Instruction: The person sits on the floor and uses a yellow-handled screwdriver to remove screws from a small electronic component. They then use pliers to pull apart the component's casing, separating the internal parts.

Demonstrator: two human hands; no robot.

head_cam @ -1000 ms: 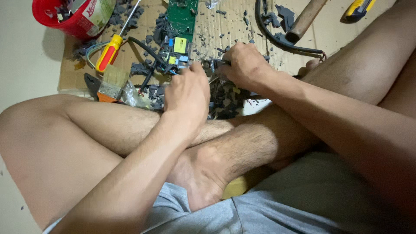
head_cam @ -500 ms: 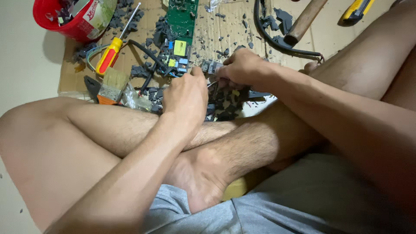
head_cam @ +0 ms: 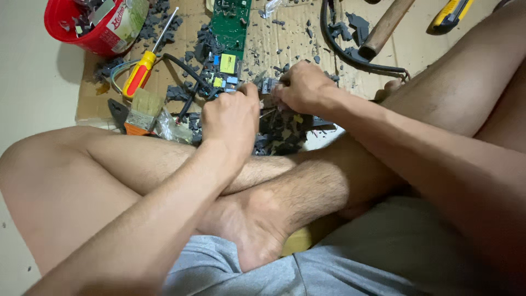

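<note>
A small grey part (head_cam: 269, 87) is being gripped by both hands' fingers just below the circuit board (head_cam: 230, 33); sharp fragments (head_cam: 282, 134) could cut skin if it snaps.

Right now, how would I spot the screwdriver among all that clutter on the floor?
Start at the sheet of brown cardboard spread on the floor beyond the person's crossed legs, and look to its left side, just right of the red tub. The screwdriver lies there slanted, its metal shaft pointing up and right. Its yellow handle with a red band sets it apart from the grey plastic fragments and the green circuit board nearby.
</note>
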